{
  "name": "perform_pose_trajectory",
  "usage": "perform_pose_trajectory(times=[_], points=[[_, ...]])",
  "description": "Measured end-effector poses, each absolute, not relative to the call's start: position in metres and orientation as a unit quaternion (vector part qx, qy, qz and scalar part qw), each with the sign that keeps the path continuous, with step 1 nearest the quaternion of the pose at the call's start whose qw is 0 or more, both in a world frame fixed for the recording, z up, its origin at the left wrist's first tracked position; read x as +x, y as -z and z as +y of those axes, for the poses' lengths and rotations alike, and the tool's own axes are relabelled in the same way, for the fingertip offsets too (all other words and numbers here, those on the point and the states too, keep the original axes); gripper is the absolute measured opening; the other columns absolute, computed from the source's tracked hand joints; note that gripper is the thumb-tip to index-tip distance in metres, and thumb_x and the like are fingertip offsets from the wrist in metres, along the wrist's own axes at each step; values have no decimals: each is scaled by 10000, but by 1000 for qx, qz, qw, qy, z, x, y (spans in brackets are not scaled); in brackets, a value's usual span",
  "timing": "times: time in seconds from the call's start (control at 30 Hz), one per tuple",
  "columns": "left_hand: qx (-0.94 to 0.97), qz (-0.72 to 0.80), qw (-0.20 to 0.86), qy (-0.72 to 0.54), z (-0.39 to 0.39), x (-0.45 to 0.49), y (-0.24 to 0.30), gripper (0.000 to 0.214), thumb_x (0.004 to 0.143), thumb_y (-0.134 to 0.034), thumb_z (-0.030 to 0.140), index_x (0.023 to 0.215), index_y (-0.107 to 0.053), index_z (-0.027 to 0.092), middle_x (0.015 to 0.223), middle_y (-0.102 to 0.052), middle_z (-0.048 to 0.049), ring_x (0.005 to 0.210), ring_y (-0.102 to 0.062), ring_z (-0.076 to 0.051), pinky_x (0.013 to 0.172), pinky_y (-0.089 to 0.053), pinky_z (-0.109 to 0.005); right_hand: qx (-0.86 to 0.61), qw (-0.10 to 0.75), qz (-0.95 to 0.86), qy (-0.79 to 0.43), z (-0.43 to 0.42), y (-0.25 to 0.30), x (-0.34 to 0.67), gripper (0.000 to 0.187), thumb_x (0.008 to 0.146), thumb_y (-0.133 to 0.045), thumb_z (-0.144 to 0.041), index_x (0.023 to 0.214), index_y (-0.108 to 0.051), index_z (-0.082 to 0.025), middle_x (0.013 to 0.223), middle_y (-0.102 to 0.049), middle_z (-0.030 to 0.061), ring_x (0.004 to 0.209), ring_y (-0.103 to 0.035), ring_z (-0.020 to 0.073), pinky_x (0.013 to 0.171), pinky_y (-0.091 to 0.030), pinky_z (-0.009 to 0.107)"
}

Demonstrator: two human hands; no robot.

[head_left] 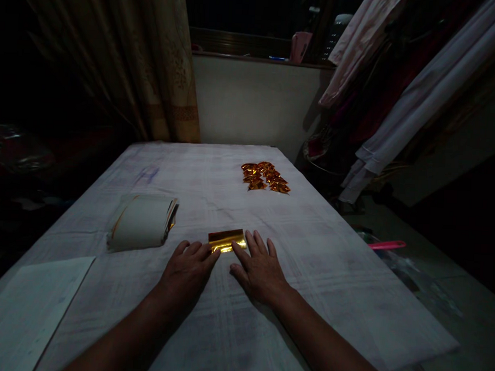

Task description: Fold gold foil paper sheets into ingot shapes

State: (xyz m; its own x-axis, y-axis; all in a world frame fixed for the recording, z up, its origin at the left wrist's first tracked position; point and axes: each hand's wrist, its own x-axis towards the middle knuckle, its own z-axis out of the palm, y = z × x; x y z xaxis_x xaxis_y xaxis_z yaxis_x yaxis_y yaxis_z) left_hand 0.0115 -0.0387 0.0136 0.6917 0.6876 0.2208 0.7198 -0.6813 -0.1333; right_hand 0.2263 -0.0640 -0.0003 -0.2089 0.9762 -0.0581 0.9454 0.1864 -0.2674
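A folded strip of gold foil paper [227,239] lies flat on the white cloth-covered table [318,249]. My left hand [188,270] rests palm down, its fingertips pressing the strip's left end. My right hand [257,265] lies flat with fingers stretched out, touching the strip's right end. Neither hand grips anything. A pile of several folded gold foil pieces [265,177] sits farther back on the table, to the right of centre.
A curled stack of white-backed sheets [141,223] lies left of my hands. A flat white sheet [24,307] covers the near left corner. Curtains [154,66] hang behind, clothes [399,93] hang at the right, and a pink object [386,245] lies on the floor.
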Motion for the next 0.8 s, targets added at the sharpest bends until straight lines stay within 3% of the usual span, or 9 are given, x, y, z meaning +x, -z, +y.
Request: perform_pose_trajectory(times=[0.33,0.5,0.8], points=[[-913,-389,75,96,-39,-5,-15,399,845,-538,36,1161,-704,214,1190,-746,-87,1066,-664,-294,889,-414,-457,-626,69,-767,-121,-64,2,226,602,997,-466,-580,1532,-428,-307,1666,-175,142,1546,-105,358,1205,-100,620],[-899,-416,39,128,-44,20,-18,244,881,-567,133,1054,-726,199,1171,-745,-91,1124,-644,-313,945,-414,-487,-630,70,-765,-115,-64,3,225,601,991,-472,-590,1523,-443,-312,1665,-185,143,1547,-100,355,1207,-90,611],[-901,-403,37,160,-48,36,-6,327,921,-535,175,1215,-680,167,1199,-741,-109,1079,-668,-279,921,-451,-459,-592,91,-795,-102,-64,4,227,582,1005,-449,-583,1528,-428,-329,1671,-165,149,1545,-114,357,1203,-93,629]])
